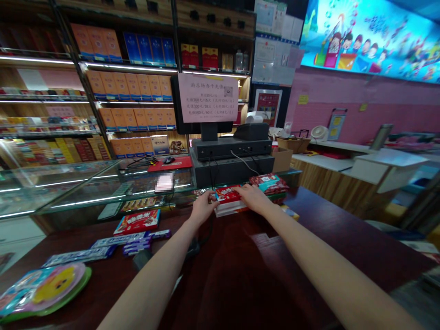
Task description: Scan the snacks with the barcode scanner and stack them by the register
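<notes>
At the far edge of the dark red table, red snack boxes (227,195) with white sides lie stacked in front of the register. My left hand (203,207) has its fingers curled against the left end of the stack. Over the right end rests my right hand (253,198), fingers bent onto the top box and partly hiding it. Both hands hold the stack between them. Close by on the right lie red and teal snack packets (270,184), piled up. Another red snack box (137,222) is apart on the left.
Purple-blue snack sticks (137,246) and a round colourful plastic-wrapped pack (57,286) lie left. Behind the stack stands a black cash register (232,151) with a paper sign (208,98). A glass display counter (79,195) borders the table's far left; cables hang near my hands.
</notes>
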Action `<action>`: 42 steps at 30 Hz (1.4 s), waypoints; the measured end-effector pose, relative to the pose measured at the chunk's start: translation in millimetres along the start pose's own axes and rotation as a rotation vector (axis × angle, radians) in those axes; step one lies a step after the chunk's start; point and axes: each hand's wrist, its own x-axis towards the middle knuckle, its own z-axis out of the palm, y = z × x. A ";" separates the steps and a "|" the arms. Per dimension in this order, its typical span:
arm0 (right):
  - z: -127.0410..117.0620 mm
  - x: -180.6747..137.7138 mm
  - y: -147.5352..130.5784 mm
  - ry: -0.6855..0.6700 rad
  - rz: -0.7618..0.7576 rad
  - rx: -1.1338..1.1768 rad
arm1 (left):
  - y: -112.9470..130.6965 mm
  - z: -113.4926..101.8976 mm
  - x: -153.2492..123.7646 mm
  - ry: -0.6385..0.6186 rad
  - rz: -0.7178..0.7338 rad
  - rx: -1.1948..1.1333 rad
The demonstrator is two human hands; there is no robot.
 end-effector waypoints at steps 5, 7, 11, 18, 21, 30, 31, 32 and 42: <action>-4.1 -2.0 -1.7 -0.001 -0.012 0.024 | 2.5 -5.6 -3.4 -0.010 -0.003 0.018; -6.3 -2.6 -3.5 0.001 -0.011 0.028 | 3.0 -9.6 -5.0 -0.009 -0.003 0.034; -11.5 -2.6 -11.7 0.006 -0.012 0.043 | 1.7 -20.4 -8.2 -0.003 0.000 0.090; -16.7 -0.2 -38.4 0.039 -0.087 0.064 | -4.7 -52.2 -22.9 -0.009 0.018 0.246; -17.3 1.8 -52.3 0.055 -0.124 0.079 | -10.8 -70.4 -30.5 -0.021 0.028 0.296; -15.8 15.1 -98.4 0.064 -0.228 0.118 | -44.1 -120.1 -46.9 -0.023 -0.008 0.411; -16.0 16.8 -104.2 0.066 -0.236 0.123 | -47.9 -125.2 -49.3 -0.025 -0.014 0.420; -16.2 18.8 -109.9 0.065 -0.242 0.129 | -51.5 -130.3 -51.9 -0.027 -0.022 0.431; -9.8 40.6 -159.9 0.038 -0.326 0.182 | -80.2 -182.5 -79.4 -0.024 -0.146 0.550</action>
